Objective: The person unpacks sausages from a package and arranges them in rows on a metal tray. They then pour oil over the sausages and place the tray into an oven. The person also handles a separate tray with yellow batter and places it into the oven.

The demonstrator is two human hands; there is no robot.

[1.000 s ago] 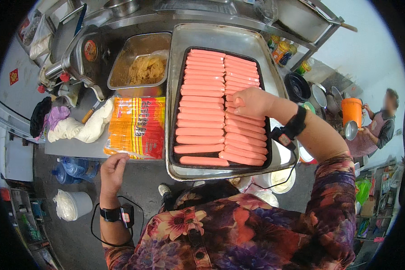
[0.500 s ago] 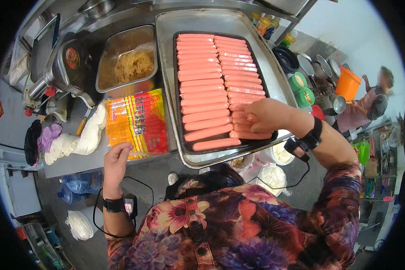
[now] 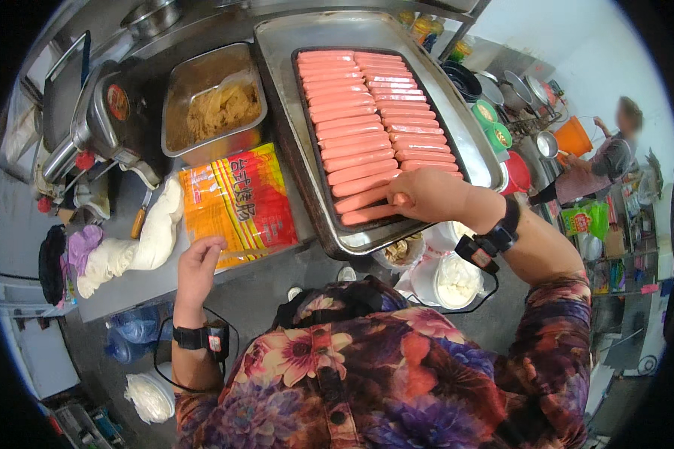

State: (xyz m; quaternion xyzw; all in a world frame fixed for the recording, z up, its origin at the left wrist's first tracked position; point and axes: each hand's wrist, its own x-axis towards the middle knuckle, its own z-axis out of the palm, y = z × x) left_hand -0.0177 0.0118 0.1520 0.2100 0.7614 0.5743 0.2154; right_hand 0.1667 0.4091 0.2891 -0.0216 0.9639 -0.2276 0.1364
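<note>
A black pan (image 3: 464,161) packed with pink sausages (image 3: 344,131) in two columns lies inside a larger metal tray (image 3: 277,60). My right hand (image 3: 419,194) is over its near end, fingers curled onto a sausage in the lowest rows and partly hiding it. Left of the tray lies a flat red-and-yellow plastic package (image 3: 269,206). By its lower-left corner is my left hand (image 3: 201,266), fingers curled and pressed together; anything between them is too small to make out.
Steel container (image 3: 210,105) of brown food, machine (image 3: 105,120), knife (image 3: 138,221) and white cloth (image 3: 157,232) share the metal counter (image 3: 108,288). Buckets (image 3: 453,288) and jugs (image 3: 131,333) stand below. Another person (image 3: 595,165) works at right beside an orange bucket (image 3: 573,138).
My right hand has moved down and left along the sausages toward the pan's near end. My left hand stays by the package. The view has shifted, showing the tray higher.
</note>
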